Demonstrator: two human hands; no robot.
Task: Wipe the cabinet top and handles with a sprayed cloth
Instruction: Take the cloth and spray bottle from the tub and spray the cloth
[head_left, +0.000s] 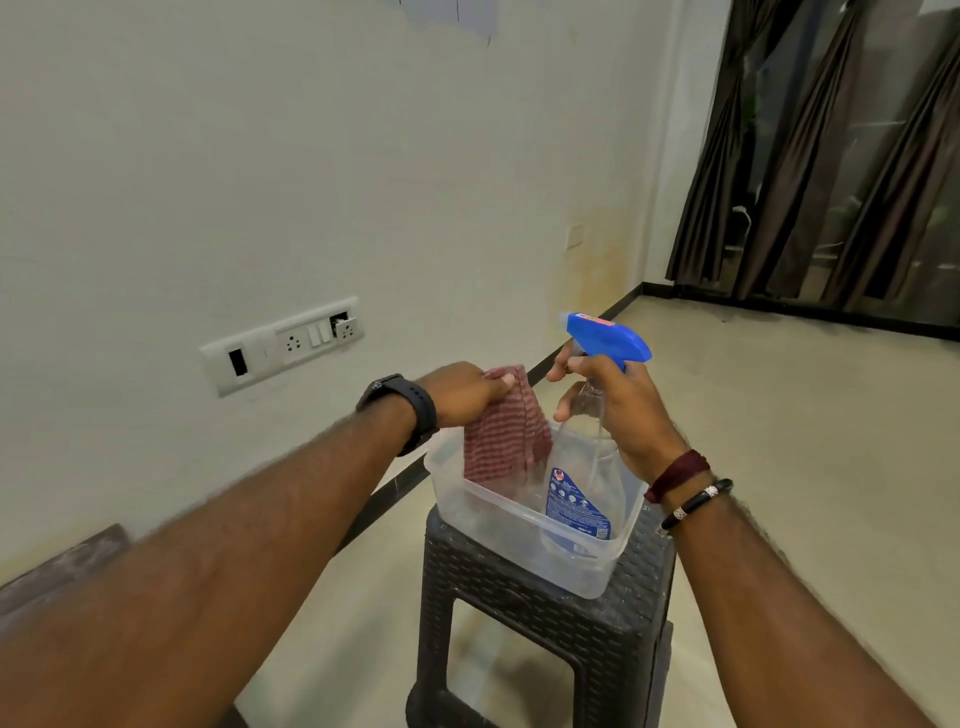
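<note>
Pale wall (311, 156) backs a dark woven stool (545, 597) carrying a clear tub (524, 525). Left hand (462, 395) fingers pinch a red-and-white striped cloth (506, 447) hanging into it. Right hand (618, 410) fingers grip a clear, blue-headed spray bottle (608, 338).

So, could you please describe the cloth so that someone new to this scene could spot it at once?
Find the dark woven stool in the middle of the floor; a clear plastic tub sits on it. The cloth hangs over the tub from the left hand, beside the spray bottle, and is the only maroon, striped thing there.

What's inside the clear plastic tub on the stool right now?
The clear plastic tub holds the lower part of the spray bottle and the hanging end of the red striped cloth. These and glare obscure its floor.
</note>
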